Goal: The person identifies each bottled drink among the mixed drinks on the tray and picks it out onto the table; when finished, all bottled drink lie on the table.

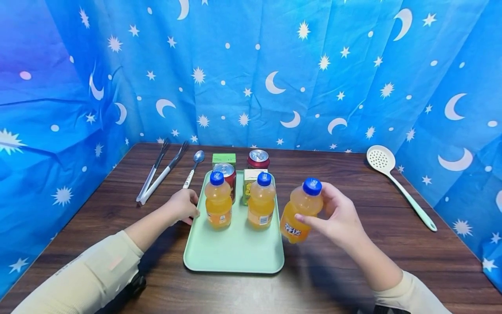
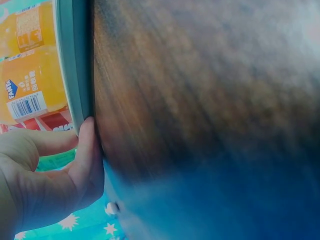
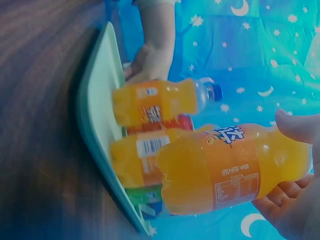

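My right hand [image 1: 340, 216] grips an orange soda bottle [image 1: 301, 211] with a blue cap, its thumb across the front. The bottle leans slightly beside the right edge of a pale green tray [image 1: 235, 255]. Pinching the tray's left rim between thumb and fingers is my left hand [image 2: 55, 175]. Two similar soda bottles, a left one [image 1: 218, 205] and a right one [image 1: 261, 205], stand upright on the tray. Behind them, partly hidden, are a red can [image 1: 229, 174], another red can [image 1: 258, 158], a green box [image 1: 224, 158] and a yellow-green carton [image 1: 247, 181].
Tongs [image 1: 162, 174] with white handles and a spoon [image 1: 193, 168] lie left of the tray on the dark wooden table [image 1: 333, 279]. A skimmer [image 1: 404, 185] with a pale green handle lies at the far right. Blue star-patterned cloth [image 1: 235, 56] encloses the back and sides.
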Motion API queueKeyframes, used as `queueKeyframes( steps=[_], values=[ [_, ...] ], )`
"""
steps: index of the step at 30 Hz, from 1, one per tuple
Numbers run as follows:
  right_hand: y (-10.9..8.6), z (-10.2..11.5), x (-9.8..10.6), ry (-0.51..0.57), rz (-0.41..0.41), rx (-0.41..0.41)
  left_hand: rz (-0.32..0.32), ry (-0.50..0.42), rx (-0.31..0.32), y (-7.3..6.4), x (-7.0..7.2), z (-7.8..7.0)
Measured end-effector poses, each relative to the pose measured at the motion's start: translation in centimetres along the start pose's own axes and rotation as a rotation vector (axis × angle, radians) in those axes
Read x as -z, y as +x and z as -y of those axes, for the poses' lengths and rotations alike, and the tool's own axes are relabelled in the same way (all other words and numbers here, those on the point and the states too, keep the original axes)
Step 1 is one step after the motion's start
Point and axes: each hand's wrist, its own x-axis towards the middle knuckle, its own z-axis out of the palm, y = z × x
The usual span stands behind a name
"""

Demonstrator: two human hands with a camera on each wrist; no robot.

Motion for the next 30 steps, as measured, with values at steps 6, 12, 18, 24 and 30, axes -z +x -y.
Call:
queueKeyframes(
  steps=[6, 12, 18, 24, 30],
  values=[
    [1.3, -0.9, 1.0, -0.015, -0.04, -0.008, -0.001, 0.005, -0.011, 0.0, 0.0, 0.0],
    [2.8, -2.1, 1.7, -0.032, -0.075, -0.03, 0.0, 0.01, -0.01, -0.1, 0.0, 0.0],
    [4.4, -3.6, 2.1, -0.071, -0.104, -0.079, 0.0, 0.012, -0.012, -0.2, 0.0, -0.1],
    [5.9, -5.5, 2.1, -0.073, -0.133, -0.089, -0.007, 0.013, -0.009, -0.3, -0.1, 0.0],
    [7.1, -6.9, 1.6, -0.047, -0.15, -0.1, -0.013, 0.012, -0.005, -0.2, -0.1, 0.0]
  ],
)
